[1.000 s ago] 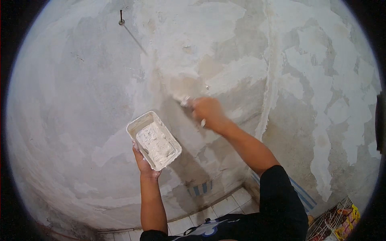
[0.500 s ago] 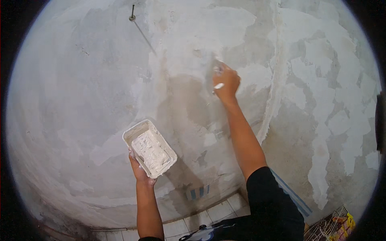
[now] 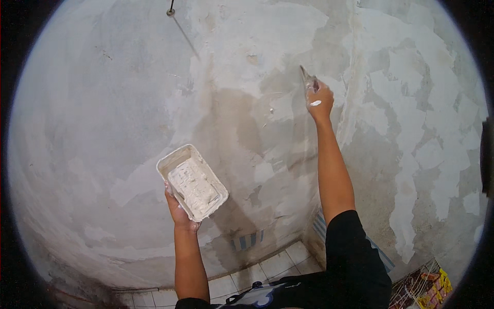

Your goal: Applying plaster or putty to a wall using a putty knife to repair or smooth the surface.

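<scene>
My left hand (image 3: pixel 180 212) grips a rectangular plastic tub (image 3: pixel 220 202) from below and along its left side, tilted toward me. Off-white wall filler (image 3: pixel 193 184) fills part of the tub and coats its rim. At the upper right, my right hand (image 3: pixel 320 100) is closed round a putty knife (image 3: pixel 304 75), its thin blade pointing up beside the wall; the handle is mostly hidden in the fist. A white blob of filler sits on the back of that hand. The grey wall (image 3: pixel 118 113) in front carries pale, uneven smears.
A metal rod (image 3: pixel 171 11) sticks out of the wall at the upper left. White floor tiles (image 3: pixel 272 265) run along the wall's foot. At the lower right lie a yellow and red packet (image 3: pixel 435 291) and pale strings. A rough vertical seam (image 3: pixel 355 77) marks the wall's corner.
My right hand has moved right with the putty knife, whose blade now shows edge-on. The tub in my left hand has barely shifted. The view has tipped slightly.
</scene>
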A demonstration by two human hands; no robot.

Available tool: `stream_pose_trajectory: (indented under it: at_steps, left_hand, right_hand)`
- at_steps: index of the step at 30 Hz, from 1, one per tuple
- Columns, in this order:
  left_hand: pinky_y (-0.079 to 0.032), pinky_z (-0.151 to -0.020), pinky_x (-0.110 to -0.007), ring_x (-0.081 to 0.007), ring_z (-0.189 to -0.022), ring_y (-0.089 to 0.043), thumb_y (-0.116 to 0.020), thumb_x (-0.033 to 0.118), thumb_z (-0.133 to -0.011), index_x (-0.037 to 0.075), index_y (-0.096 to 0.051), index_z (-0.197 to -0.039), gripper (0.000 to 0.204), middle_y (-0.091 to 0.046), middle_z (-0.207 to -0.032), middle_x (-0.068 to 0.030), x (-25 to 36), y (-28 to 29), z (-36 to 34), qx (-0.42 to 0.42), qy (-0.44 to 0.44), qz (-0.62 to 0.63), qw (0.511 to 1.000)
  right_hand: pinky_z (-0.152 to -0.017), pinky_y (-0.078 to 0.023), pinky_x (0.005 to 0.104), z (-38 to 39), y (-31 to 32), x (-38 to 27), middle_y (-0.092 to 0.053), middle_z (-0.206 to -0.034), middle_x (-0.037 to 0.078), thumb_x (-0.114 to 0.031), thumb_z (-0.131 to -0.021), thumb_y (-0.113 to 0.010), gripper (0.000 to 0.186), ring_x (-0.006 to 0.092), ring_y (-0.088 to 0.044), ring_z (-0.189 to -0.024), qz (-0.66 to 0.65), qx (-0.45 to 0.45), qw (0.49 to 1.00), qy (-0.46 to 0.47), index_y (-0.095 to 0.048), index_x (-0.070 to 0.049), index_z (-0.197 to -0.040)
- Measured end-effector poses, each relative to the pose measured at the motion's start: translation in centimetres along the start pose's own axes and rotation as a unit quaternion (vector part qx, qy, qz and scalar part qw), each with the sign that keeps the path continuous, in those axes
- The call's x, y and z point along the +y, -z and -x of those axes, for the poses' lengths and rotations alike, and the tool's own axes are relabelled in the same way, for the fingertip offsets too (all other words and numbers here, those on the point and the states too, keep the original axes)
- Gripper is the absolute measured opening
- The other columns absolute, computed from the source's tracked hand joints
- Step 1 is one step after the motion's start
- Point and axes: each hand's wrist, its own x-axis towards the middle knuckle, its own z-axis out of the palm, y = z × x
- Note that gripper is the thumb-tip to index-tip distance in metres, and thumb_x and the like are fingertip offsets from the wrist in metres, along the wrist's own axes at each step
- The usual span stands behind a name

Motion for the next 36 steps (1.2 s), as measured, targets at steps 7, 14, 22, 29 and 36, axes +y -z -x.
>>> stream_pose_trajectory:
  at_steps: [7, 14, 22, 29, 36]
  left_hand:
    - [-0.049, -0.091, -0.045, -0.0313, -0.113, -0.052, -0.032, 0.056, -0.091, 0.01, -0.035, -0.136, 0.064, -0.046, -0.131, -0.0134, -0.1, -0.2, -0.8, 0.046, -0.011, 0.006, 0.999]
    - [-0.05, -0.09, -0.045, -0.03, -0.113, -0.053, -0.033, 0.057, -0.091, 0.01, -0.035, -0.136, 0.065, -0.046, -0.13, -0.0132, 0.3, 0.0, -0.5, 0.015, -0.009, 0.012, 1.0]
    - [-0.051, -0.089, -0.044, -0.03, -0.112, -0.053, -0.036, 0.057, -0.091, 0.008, -0.032, -0.137, 0.067, -0.046, -0.129, -0.0148, -0.2, 0.1, 0.1, -0.036, -0.022, 0.026, 0.999]
    - [-0.051, -0.088, -0.044, -0.0309, -0.111, -0.053, -0.037, 0.056, -0.091, 0.008, -0.032, -0.137, 0.067, -0.045, -0.129, -0.0164, 0.3, 0.9, -0.1, -0.06, -0.01, 0.03, 0.998]
    - [-0.05, -0.089, -0.045, -0.0308, -0.111, -0.054, -0.032, 0.056, -0.092, 0.008, -0.033, -0.137, 0.066, -0.047, -0.129, -0.0139, 0.2, 0.7, -0.1, -0.038, -0.012, 0.034, 0.999]
  right_hand:
    - [-0.066, -0.048, 0.0425, 15.5, -1.4, -5.6, -0.064, -0.079, 0.016, -0.01, -0.066, -0.059, 0.022, 0.0355, -0.061, -0.074, -0.086, -0.174, 0.976, 0.095, -0.066, -0.007, -0.087]
    - [-0.062, -0.046, 0.0448, 13.9, -0.4, -9.1, -0.062, -0.072, 0.018, -0.008, -0.074, -0.057, 0.02, 0.0375, -0.059, -0.067, -0.246, -0.229, 0.942, 0.024, -0.066, -0.007, -0.091]
    - [-0.062, -0.049, 0.0415, 3.5, -1.7, -12.5, -0.062, -0.078, 0.016, -0.011, -0.079, -0.055, 0.012, 0.0356, -0.061, -0.069, -0.076, 0.056, 0.984, 0.152, -0.063, -0.004, -0.084]
    - [-0.054, -0.049, 0.0413, 13.5, -2.0, -16.4, -0.06, -0.069, 0.012, -0.015, -0.077, -0.054, 0.006, 0.0305, -0.061, -0.061, -0.053, -0.133, 0.94, 0.31, -0.056, -0.01, -0.075]
    - [-0.07, -0.049, 0.0469, -0.3, 0.8, -10.3, -0.064, -0.081, 0.018, -0.017, -0.078, -0.052, 0.019, 0.0378, -0.062, -0.08, 0.025, 0.018, 0.999, -0.013, -0.064, -0.011, -0.091]
